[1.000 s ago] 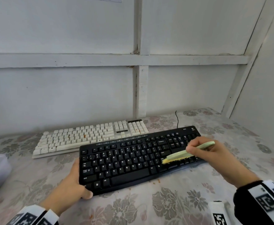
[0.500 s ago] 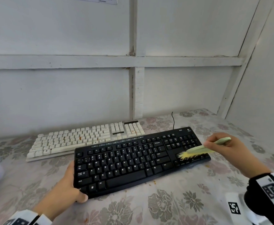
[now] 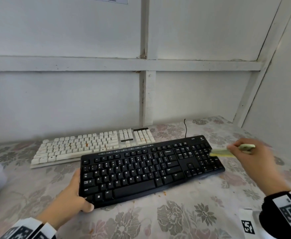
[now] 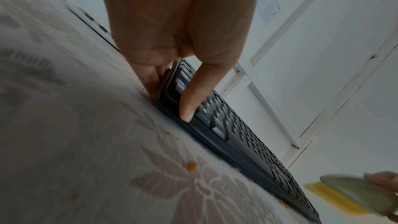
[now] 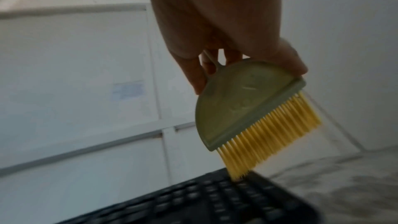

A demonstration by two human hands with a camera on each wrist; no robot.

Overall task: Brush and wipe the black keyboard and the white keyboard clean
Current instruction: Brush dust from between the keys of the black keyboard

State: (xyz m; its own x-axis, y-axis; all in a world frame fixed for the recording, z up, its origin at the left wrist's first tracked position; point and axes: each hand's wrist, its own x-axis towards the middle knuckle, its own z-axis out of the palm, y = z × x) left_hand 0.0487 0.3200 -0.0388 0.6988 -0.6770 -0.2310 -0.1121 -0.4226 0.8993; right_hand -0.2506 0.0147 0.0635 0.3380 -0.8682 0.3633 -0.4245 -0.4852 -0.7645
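right hand [image 3: 255,156] grips brush [image 5: 247,106], bristles at the number-pad end of black keyboard [image 3: 141,171]. left hand [image 3: 69,199] clamps its opposite end. long axis runs left-right; white keyboard [image 3: 89,145] lies behind, unbrushed by appearance.

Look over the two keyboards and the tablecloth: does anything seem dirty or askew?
Orange specks dot the white keyboard keys, and orange crumbs lie on the tablecloth along the black keyboard's front edge. The black keyboard sits angled across the white one's front.
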